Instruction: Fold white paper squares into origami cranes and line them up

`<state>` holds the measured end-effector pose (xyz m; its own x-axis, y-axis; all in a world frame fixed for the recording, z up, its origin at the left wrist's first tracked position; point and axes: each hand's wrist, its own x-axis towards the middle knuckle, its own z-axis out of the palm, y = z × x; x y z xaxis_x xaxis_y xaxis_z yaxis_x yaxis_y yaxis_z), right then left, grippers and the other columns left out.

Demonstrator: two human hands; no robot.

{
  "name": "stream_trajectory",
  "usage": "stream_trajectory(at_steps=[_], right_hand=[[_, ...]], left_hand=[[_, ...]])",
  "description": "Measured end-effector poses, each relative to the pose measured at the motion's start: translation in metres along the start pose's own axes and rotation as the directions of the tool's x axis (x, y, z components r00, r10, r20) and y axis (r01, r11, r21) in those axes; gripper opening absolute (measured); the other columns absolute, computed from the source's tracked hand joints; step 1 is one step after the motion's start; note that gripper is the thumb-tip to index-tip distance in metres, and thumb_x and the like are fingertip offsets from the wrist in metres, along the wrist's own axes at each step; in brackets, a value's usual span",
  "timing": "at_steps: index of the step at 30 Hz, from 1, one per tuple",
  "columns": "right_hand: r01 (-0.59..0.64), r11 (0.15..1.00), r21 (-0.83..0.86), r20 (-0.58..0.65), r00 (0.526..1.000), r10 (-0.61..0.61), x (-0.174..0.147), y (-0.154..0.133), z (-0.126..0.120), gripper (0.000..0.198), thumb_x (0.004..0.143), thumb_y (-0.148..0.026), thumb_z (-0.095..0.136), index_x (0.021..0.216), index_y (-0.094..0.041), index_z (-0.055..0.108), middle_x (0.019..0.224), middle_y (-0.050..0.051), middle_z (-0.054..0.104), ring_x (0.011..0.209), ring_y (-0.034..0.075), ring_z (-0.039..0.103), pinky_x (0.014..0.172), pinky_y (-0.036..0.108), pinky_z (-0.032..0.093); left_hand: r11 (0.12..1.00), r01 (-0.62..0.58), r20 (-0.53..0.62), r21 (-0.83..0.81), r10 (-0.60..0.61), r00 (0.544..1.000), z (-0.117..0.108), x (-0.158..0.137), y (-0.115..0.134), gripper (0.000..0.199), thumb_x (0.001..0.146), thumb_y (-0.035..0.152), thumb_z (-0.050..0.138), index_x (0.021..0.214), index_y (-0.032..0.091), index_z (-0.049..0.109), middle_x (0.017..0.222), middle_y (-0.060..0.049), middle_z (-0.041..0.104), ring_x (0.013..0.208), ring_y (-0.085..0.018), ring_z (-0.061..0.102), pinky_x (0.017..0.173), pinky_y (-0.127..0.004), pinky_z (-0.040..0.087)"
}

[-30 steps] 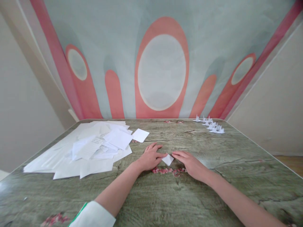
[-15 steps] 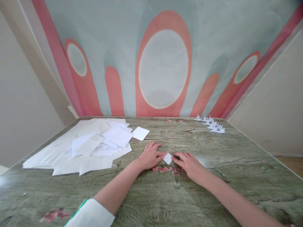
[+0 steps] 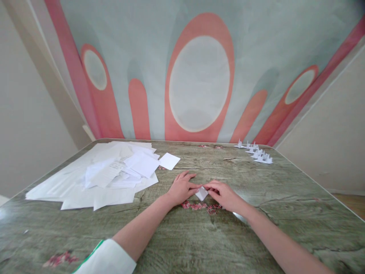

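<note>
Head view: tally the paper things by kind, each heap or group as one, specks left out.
Folded paper between the left hand and right hand: 1
Heap of sheets: 1
White square beside the heap (sheet or stack unclear): 1
Group of small folded figures: 1
Total: 4

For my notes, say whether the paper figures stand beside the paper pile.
No, the paper figures stand far right; the paper pile lies left.
</note>
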<state>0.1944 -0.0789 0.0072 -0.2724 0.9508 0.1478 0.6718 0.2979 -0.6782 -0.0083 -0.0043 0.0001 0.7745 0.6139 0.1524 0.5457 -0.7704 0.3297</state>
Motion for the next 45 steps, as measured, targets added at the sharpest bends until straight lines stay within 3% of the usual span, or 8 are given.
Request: stream_trajectory(at_steps=[7, 15, 20, 23, 26, 30, 37, 45], right_hand=[[0.027, 0.999, 0.047, -0.032, 0.999, -0.025, -0.006, 0.005, -0.002, 0.033, 0.081, -0.009, 0.047, 0.106, -0.024, 0.063, 0.095, 0.004, 0.06, 0.081, 0.014, 0.057, 0.069, 0.026, 0.045], [0.242, 0.954, -0.176, -0.072, 0.963, -0.258, -0.005, 0.018, 0.001, 0.023, 0.085, -0.017, 0.051, 0.102, -0.022, 0.065, 0.092, 0.005, 0.062, 0.084, 0.016, 0.057, 0.075, 0.03, 0.046], [0.296, 0.901, -0.318, -0.046, 0.944, -0.326, -0.007, 0.024, -0.002, 0.023, 0.087, -0.02, 0.049, 0.106, -0.021, 0.061, 0.094, 0.005, 0.063, 0.085, 0.017, 0.057, 0.076, 0.031, 0.046], [0.322, 0.83, -0.455, -0.03, 0.926, -0.376, -0.008, 0.025, -0.006, 0.02, 0.088, -0.021, 0.048, 0.103, -0.021, 0.062, 0.09, 0.005, 0.063, 0.082, 0.017, 0.057, 0.074, 0.032, 0.045], [0.396, 0.699, -0.595, 0.056, 0.888, -0.456, -0.009, 0.022, -0.007, 0.019, 0.089, -0.02, 0.046, 0.098, -0.02, 0.063, 0.086, 0.005, 0.064, 0.078, 0.017, 0.056, 0.071, 0.033, 0.043], [0.432, 0.603, -0.67, 0.129, 0.868, -0.479, -0.009, 0.017, -0.007, 0.02, 0.089, -0.016, 0.044, 0.1, -0.017, 0.061, 0.09, 0.007, 0.064, 0.081, 0.017, 0.055, 0.073, 0.033, 0.042], [0.404, 0.622, -0.67, 0.128, 0.889, -0.439, -0.011, 0.019, -0.002, 0.02, 0.089, -0.017, 0.045, 0.104, -0.017, 0.06, 0.094, 0.007, 0.063, 0.084, 0.018, 0.054, 0.075, 0.034, 0.041], [0.397, 0.708, -0.584, 0.07, 0.893, -0.444, -0.011, 0.017, 0.001, 0.025, 0.088, -0.015, 0.045, 0.107, -0.019, 0.06, 0.095, 0.008, 0.064, 0.086, 0.02, 0.055, 0.075, 0.036, 0.044]], left_hand=[[0.996, -0.007, 0.053, 0.087, 0.002, 0.999, -0.003, -0.002, 0.004, 0.034, 0.09, 0.046, 0.034, 0.122, 0.046, 0.045, 0.141, 0.002, 0.032, 0.131, -0.028, 0.019, 0.104, -0.052, 0.017], [0.996, -0.025, 0.08, 0.087, 0.018, 0.997, -0.004, -0.001, 0.002, 0.034, 0.091, 0.041, 0.034, 0.123, 0.048, 0.042, 0.141, 0.001, 0.03, 0.131, -0.029, 0.019, 0.103, -0.055, 0.017], [0.994, -0.046, 0.052, 0.099, 0.041, 0.998, 0.0, -0.002, 0.0, 0.035, 0.091, 0.036, 0.036, 0.124, 0.048, 0.041, 0.141, 0.001, 0.03, 0.131, -0.028, 0.019, 0.103, -0.054, 0.018], [0.994, -0.048, 0.04, 0.094, 0.045, 0.998, 0.001, -0.002, 0.0, 0.036, 0.091, 0.032, 0.038, 0.123, 0.047, 0.043, 0.14, 0.002, 0.032, 0.13, -0.027, 0.021, 0.104, -0.051, 0.019], [0.995, -0.051, 0.02, 0.083, 0.049, 0.999, 0.001, -0.002, 0.001, 0.036, 0.09, 0.03, 0.039, 0.121, 0.046, 0.046, 0.139, 0.003, 0.034, 0.129, -0.026, 0.023, 0.104, -0.049, 0.02], [0.997, -0.048, -0.007, 0.064, 0.049, 0.999, 0.001, -0.002, 0.001, 0.034, 0.089, 0.03, 0.041, 0.118, 0.045, 0.05, 0.137, 0.004, 0.037, 0.128, -0.025, 0.025, 0.104, -0.047, 0.022], [1.0, -0.01, -0.099, -0.017, 0.008, 0.995, 0.004, -0.002, -0.001, 0.031, 0.085, 0.032, 0.049, 0.114, 0.036, 0.057, 0.13, 0.0, 0.047, 0.121, -0.023, 0.036, 0.102, -0.042, 0.027], [0.988, -0.02, -0.178, -0.156, -0.008, 0.984, 0.006, 0.0, -0.004, 0.015, 0.078, 0.029, 0.06, 0.09, 0.03, 0.069, 0.109, -0.001, 0.059, 0.11, -0.021, 0.046, 0.097, -0.038, 0.033]])
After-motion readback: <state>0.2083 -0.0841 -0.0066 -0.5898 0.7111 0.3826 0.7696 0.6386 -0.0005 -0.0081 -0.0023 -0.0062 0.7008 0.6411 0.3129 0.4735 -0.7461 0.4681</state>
